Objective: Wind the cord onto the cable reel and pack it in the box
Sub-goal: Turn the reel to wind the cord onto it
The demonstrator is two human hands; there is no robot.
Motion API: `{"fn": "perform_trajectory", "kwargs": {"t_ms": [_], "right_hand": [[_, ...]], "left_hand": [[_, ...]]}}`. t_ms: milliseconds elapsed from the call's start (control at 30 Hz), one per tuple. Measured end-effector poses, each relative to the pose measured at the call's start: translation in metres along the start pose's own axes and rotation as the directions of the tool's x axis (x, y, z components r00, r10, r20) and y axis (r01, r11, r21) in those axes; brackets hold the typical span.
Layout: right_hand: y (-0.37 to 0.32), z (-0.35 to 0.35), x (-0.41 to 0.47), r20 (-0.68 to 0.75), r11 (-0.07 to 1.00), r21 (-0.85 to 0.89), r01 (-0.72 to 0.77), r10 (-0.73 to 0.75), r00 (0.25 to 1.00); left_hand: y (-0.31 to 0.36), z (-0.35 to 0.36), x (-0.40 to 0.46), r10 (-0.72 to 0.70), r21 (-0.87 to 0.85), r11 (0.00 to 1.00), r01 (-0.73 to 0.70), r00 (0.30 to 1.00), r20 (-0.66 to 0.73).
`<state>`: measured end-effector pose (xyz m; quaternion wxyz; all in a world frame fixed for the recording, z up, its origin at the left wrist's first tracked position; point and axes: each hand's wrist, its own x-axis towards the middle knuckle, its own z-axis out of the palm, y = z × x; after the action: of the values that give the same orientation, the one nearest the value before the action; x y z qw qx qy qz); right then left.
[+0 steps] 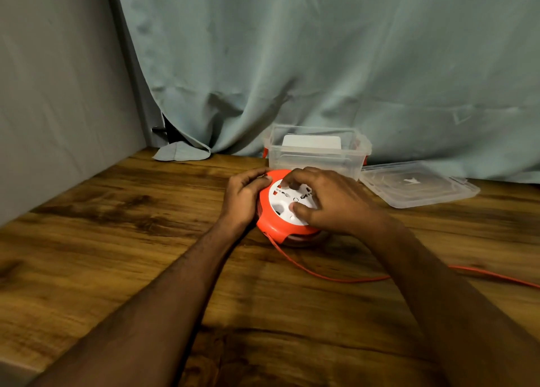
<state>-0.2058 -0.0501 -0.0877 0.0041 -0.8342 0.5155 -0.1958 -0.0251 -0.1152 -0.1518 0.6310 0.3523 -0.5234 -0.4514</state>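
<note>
On table, cable reel flat, sockets up

The left hand grips the orange rim of the cable reel on the wooden tabletop, while the right hand rests curled on its white face. The orange cord trails under the right forearm. Beyond the hands stands a clear box; its lid lies past the right hand.

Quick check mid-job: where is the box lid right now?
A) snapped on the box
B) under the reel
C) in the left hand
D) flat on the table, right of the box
D: the clear lid lies flat on the table just right of the open box.
</note>
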Motion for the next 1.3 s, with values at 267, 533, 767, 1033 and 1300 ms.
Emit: {"fn": "perform_trajectory", "kwargs": {"t_ms": [267, 533, 767, 1033, 1300], "right_hand": [[0.019, -0.003, 0.000, 0.119, 1.000, 0.001, 0.016, -0.016, 0.993], [0.017, -0.009, -0.002, 0.086, 0.998, 0.055, 0.023, -0.028, 0.996], [0.016, -0.008, -0.004, 0.022, 1.000, 0.005, 0.021, -0.021, 1.000], [0.008, 0.006, -0.001, -0.079, 0.995, -0.101, -0.014, 0.006, 0.997], [0.016, 0.002, -0.003, -0.155, 0.998, -0.026, 0.048, -0.052, 0.987]], "left_hand": [[0.000, -0.001, 0.002, -0.022, -0.007, 1.000, 0.022, 1.000, 0.001], [0.004, -0.002, -0.001, -0.038, 0.003, 0.999, 0.038, 0.998, 0.044], [0.006, -0.001, -0.002, -0.032, -0.027, 0.999, 0.034, 0.998, 0.047], [0.007, 0.004, -0.002, -0.026, -0.092, 0.995, 0.030, 0.999, 0.036], [0.006, 0.001, 0.001, -0.040, -0.100, 0.994, 0.039, 0.999, -0.002]]}}
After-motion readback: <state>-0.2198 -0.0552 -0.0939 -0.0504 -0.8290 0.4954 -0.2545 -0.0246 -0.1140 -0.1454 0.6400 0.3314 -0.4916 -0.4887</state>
